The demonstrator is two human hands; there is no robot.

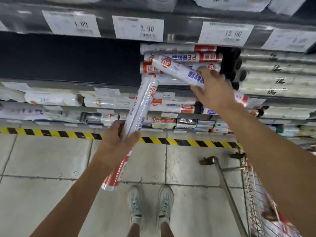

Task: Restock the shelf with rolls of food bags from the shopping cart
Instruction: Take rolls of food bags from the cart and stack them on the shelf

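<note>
Price tag [138,29] reads 3.90, second tag [225,34] 12.00; roll [177,71] shows 30.

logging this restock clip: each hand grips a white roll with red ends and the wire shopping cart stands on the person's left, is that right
Not quite: the head view shows the metal wire shopping cart on the person's right, not left. The rest holds: the left hand grips one white, red-ended plastic-wrapped roll and the right hand a second roll.

shelf [68,57] bay open left, stacked rolls [181,57] right
</note>
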